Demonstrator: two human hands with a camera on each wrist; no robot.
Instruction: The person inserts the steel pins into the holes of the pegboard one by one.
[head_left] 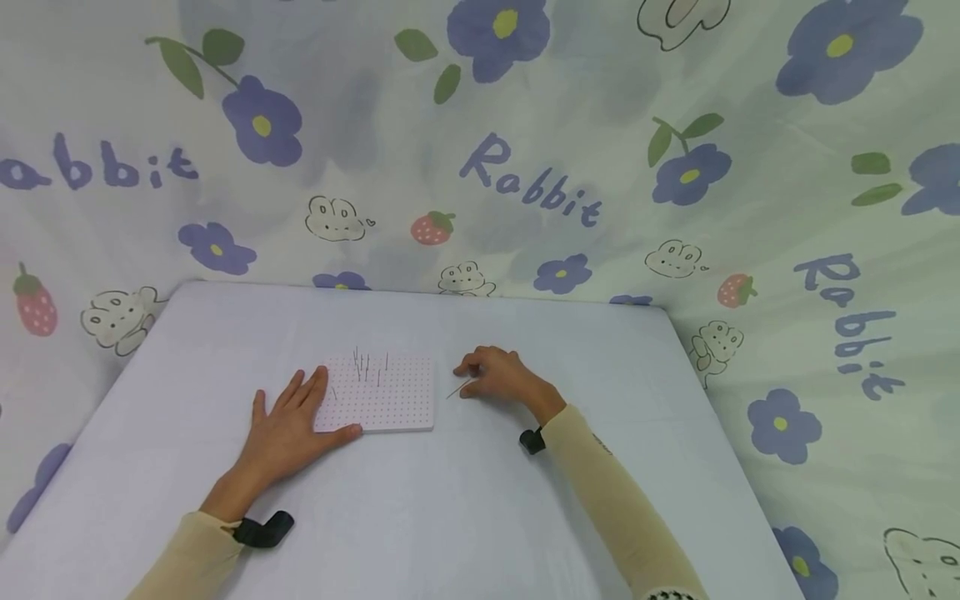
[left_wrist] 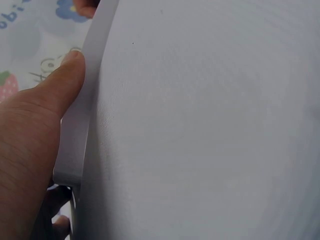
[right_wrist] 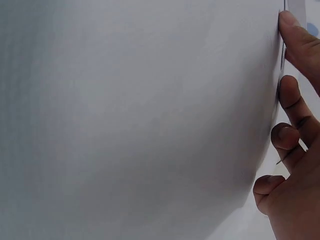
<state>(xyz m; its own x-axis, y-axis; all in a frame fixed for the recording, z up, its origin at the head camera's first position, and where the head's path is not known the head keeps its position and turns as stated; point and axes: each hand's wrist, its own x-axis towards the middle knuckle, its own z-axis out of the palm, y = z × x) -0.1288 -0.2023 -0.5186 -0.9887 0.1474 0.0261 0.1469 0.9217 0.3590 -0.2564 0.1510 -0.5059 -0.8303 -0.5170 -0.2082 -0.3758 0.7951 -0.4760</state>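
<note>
A white board (head_left: 405,398) dotted with a grid of small holes lies on the table, with several thin needles (head_left: 378,379) standing in its far and left parts. My left hand (head_left: 288,429) rests along its left side, fingers spread and thumb at the near edge. In the left wrist view the thumb (left_wrist: 67,80) lies against the board's side. Right of the board, my right hand (head_left: 498,373) is low over the table with curled fingers, a thin needle (head_left: 456,390) slanting out between thumb and forefinger. A thin tip (right_wrist: 280,161) shows between its fingers in the right wrist view.
A white cloth covers the table (head_left: 465,517). Behind it and at both sides hangs a curtain (head_left: 600,167) printed with flowers and rabbits. Dark camera mounts (head_left: 264,529) sit at both wrists.
</note>
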